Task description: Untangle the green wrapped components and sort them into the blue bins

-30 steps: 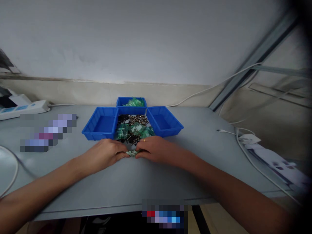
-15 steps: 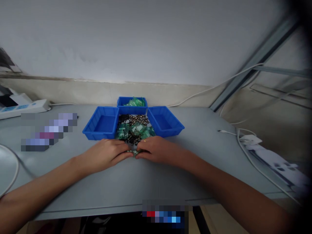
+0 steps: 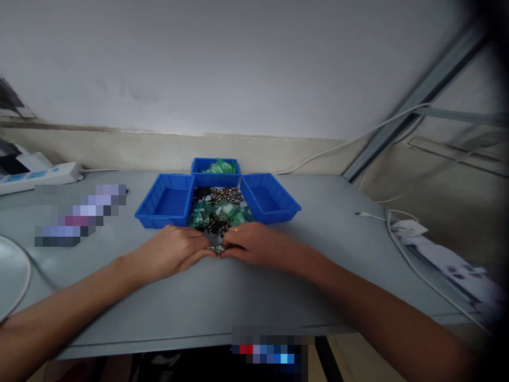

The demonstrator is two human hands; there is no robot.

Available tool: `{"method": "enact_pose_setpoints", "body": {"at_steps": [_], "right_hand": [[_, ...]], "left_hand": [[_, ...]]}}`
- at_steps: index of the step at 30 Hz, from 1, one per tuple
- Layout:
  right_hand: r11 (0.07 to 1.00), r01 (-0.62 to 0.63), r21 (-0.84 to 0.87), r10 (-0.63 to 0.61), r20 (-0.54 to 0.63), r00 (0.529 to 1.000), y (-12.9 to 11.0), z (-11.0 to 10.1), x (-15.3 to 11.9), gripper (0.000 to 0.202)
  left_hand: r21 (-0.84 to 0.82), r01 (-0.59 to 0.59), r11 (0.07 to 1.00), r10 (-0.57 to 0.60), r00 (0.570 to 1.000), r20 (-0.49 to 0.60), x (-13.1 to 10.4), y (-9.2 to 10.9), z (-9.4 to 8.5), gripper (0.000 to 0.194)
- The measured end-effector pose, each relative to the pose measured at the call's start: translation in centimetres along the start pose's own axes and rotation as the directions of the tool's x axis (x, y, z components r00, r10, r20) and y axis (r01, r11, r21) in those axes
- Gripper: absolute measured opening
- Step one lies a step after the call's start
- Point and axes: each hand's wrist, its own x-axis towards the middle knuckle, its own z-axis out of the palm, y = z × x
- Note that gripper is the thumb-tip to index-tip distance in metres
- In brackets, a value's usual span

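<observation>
Between the fingers and thumbs of both hands is a small, light-green, shiny packet-like piece (image 3: 217, 248), mostly covered by the fingertips. My left hand (image 3: 177, 248) is closed on its left end, the thumb on the near side. My right hand (image 3: 254, 244), with a ring on one finger, pinches the right end. Just beyond the fingertips lies a pile of green, clear-looking packets (image 3: 225, 208) with dark, small metal-looking pieces (image 3: 217, 226). More brownish, shiny small pieces (image 3: 228, 195) lie behind them on a pale sheet.
A blue tray (image 3: 143, 217) stands left of the pile and another blue tray (image 3: 292, 207) right of it. Behind is a smaller blue bin (image 3: 199, 165) holding green pieces (image 3: 222, 166). A power strip (image 3: 59, 174) lies far left; white cables (image 3: 421, 273) run along the right.
Both hands stay almost in place, the fingertips shifting slightly. A little less of the green piece shows between them. The trays and the pile have not moved.
</observation>
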Motion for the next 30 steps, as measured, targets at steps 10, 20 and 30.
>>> {"method": "enact_pose_setpoints", "body": {"at_steps": [10, 20, 30], "right_hand": [[1.000, -0.012, -0.002, 0.012, 0.013, 1.000, -0.18, -0.26, 0.04, 0.021], [1.000, -0.010, 0.024, 0.010, 0.009, 1.000, -0.21, -0.34, -0.03, 0.023], [0.999, 0.007, 0.036, -0.007, -0.004, 1.000, -0.09, -0.36, -0.09, 0.022]], "left_hand": [[-0.003, 0.010, 1.000, -0.010, 1.000, 0.007, 0.11, -0.06, -0.01, 0.034], [-0.032, 0.002, 0.999, -0.002, 1.000, 0.004, 0.12, 0.16, -0.20, 0.034], [-0.085, 0.080, 0.993, -0.079, 0.997, 0.021, 0.13, -0.02, -0.20, 0.026]]}}
